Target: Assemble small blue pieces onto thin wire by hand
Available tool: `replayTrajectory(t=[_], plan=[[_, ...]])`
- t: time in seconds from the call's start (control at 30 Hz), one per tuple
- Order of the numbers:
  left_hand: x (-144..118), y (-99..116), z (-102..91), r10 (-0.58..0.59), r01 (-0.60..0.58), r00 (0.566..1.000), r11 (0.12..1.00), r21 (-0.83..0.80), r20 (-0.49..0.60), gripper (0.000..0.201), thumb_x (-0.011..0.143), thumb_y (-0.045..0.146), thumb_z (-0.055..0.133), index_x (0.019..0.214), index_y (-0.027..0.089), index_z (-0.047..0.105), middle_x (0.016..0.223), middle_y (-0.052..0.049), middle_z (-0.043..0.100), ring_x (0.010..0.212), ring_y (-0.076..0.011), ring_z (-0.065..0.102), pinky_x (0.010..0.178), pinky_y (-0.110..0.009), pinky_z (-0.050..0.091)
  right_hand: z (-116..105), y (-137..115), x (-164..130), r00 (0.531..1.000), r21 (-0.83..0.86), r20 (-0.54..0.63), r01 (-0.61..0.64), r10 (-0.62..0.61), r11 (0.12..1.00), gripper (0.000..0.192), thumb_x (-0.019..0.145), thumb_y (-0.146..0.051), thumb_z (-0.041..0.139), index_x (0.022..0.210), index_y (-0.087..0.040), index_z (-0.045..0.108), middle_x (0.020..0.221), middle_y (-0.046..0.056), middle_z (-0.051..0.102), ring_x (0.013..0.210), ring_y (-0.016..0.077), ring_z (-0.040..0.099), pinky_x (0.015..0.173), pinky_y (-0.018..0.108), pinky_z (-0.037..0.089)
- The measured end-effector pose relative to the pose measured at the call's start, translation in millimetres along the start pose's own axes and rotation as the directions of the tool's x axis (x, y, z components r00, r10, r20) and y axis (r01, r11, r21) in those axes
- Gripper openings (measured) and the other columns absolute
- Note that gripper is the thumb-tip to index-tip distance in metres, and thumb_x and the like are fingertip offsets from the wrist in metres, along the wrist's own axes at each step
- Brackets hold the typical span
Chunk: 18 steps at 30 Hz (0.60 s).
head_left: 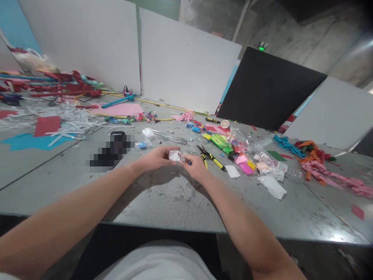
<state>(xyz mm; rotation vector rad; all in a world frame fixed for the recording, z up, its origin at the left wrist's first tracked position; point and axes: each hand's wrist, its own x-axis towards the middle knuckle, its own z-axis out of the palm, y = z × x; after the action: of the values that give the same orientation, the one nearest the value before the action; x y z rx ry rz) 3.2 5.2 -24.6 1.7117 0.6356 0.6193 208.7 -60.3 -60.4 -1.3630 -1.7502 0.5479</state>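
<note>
My left hand (155, 158) is closed round a small white packet (175, 156) with shiny clear wrapping, held low over the grey table. Thumb and fingers of my right hand (196, 166) pinch the packet's right end. A small dark blue bit shows by my right fingertips; what it is I cannot make out. Just right of that hand lie yellow-and-black pliers (214, 159) with their jaws apart. Behind the hands are a bundle of thin wires (171, 137) and a small blue lump (142, 145) in clear plastic.
Bright clay-like packets (221, 142) and clear wrappers spread to the right, beside white paper pieces (272, 186). Pink and orange crepe strips (320, 171) lie farther right. A black object (112, 149), partly pixelated, is at left, near white paper shreds (72, 116). Upright panels (186, 58) stand behind.
</note>
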Motion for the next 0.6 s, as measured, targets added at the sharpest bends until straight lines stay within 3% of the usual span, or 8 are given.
replayTrajectory(t=[0.23,0.4,0.5,0.6], plan=[[1,-2,1.7,0.007,-0.004,0.999,0.997,0.080,-0.045,0.073,0.063,0.028,0.089,0.133,0.015,0.072,0.096,-0.006,0.078,0.080,-0.0201,0.066,0.076,-0.032,0.051,3,4,-1,1.000,0.030,-0.006,-0.009,0.010,1.000,0.044,0.083,-0.041,0.071,0.117,-0.014,0.080,0.066,-0.003,0.054,0.063,0.0125,0.043,0.065,0.027,0.035],[-1,0,2.4,0.020,-0.003,0.995,0.987,0.160,-0.101,0.062,0.063,0.029,0.089,0.123,0.015,0.076,0.095,-0.008,0.077,0.083,-0.0219,0.065,0.074,-0.032,0.050,2,2,-1,1.000,0.086,0.016,0.002,-0.004,0.996,0.033,0.082,-0.042,0.069,0.098,-0.015,0.080,0.063,-0.005,0.046,0.062,0.0117,0.040,0.063,0.026,0.032],[-4,5,3.7,-0.021,0.030,0.997,0.992,0.124,-0.072,0.069,0.066,0.027,0.089,0.131,0.013,0.071,0.085,-0.005,0.073,0.076,-0.0197,0.063,0.070,-0.031,0.048,0,-2,-1,0.999,0.090,0.040,0.015,-0.018,0.996,0.026,0.082,-0.040,0.067,0.088,-0.016,0.076,0.062,-0.005,0.046,0.062,0.0116,0.040,0.062,0.026,0.030],[-6,10,4.1,-0.085,0.090,0.994,0.993,0.073,-0.072,0.076,0.073,0.028,0.086,0.144,0.013,0.061,0.074,0.000,0.068,0.067,-0.0156,0.059,0.064,-0.028,0.045,-2,-5,0,1.000,0.075,0.026,0.014,-0.016,0.997,0.028,0.084,-0.042,0.065,0.091,-0.017,0.077,0.064,-0.004,0.051,0.062,0.0120,0.042,0.063,0.026,0.032]])
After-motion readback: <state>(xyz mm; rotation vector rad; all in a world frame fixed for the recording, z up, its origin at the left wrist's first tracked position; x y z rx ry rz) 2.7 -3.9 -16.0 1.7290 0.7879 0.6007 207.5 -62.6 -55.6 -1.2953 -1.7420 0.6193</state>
